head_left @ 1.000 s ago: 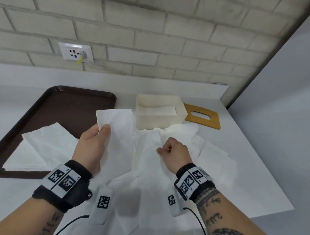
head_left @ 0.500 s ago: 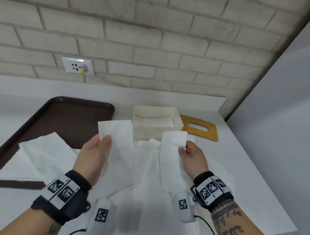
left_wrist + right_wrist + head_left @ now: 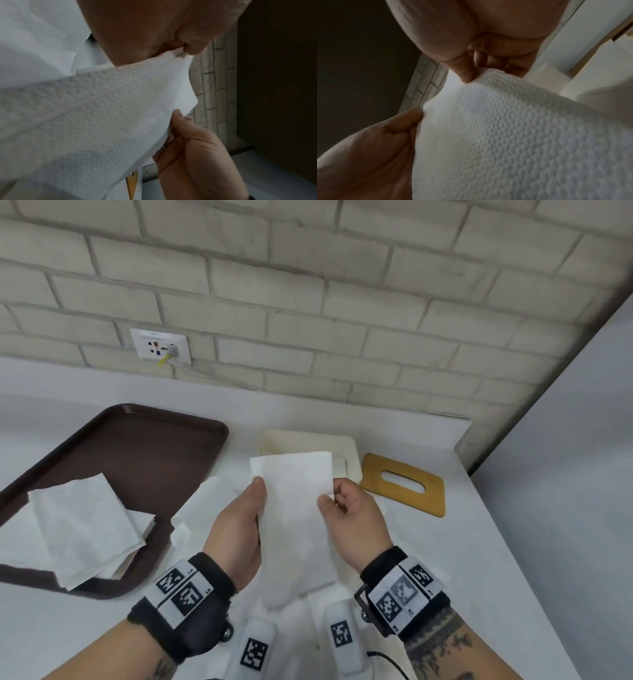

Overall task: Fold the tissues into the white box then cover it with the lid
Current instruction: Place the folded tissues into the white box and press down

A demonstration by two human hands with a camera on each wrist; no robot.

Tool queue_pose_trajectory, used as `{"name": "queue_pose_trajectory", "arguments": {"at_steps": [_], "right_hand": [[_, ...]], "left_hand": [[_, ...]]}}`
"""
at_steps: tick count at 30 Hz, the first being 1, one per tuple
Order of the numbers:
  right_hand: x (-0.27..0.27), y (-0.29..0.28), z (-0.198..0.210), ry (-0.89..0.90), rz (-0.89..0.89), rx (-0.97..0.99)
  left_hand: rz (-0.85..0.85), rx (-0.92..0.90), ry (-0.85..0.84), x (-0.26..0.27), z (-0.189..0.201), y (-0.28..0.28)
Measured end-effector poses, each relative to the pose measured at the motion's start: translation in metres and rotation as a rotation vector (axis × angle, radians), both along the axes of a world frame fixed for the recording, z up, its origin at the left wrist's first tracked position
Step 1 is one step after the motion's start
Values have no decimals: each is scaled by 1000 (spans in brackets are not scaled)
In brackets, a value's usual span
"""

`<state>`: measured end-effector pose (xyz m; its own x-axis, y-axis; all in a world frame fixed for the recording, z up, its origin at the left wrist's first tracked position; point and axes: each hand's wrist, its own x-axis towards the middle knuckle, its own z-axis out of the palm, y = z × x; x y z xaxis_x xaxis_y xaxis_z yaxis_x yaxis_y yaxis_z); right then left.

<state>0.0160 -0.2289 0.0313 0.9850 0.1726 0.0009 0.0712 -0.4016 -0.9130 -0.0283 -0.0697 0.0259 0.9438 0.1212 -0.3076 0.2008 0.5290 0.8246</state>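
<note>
I hold a folded white tissue (image 3: 294, 518) upright in the air in front of the open white box (image 3: 351, 453), which it partly hides. My left hand (image 3: 239, 529) pinches its left edge, thumb on the front. My right hand (image 3: 346, 515) pinches its right edge near the top. The wrist views show the embossed tissue (image 3: 106, 115) (image 3: 505, 135) stretched between both hands. The wooden lid (image 3: 404, 484) with an oval slot lies flat on the counter right of the box.
A dark brown tray (image 3: 137, 460) sits at the left with a stack of white tissues (image 3: 85, 525) on its near corner. More tissue lies on the white counter (image 3: 462, 542) under my hands. A brick wall with a socket (image 3: 160, 349) stands behind.
My right hand lifted its half of the tissue and brought it over to the left hand's half, so the sheet is now folded narrow and held up nearer the box.
</note>
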Motion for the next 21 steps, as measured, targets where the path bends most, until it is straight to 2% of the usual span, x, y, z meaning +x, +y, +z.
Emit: {"name": "queue_pose_trajectory", "arguments": {"at_steps": [7, 14, 18, 21], "right_hand": [[-5, 10, 0, 19, 20, 48], [-11, 26, 1, 36, -11, 108], [-17, 29, 2, 10, -25, 91], [-22, 23, -10, 49, -22, 8]], "left_hand": [[-19, 31, -16, -2, -1, 3], [-39, 73, -103, -7, -6, 17], [-19, 65, -124, -7, -8, 23], [-1, -19, -140, -5, -9, 28]]}}
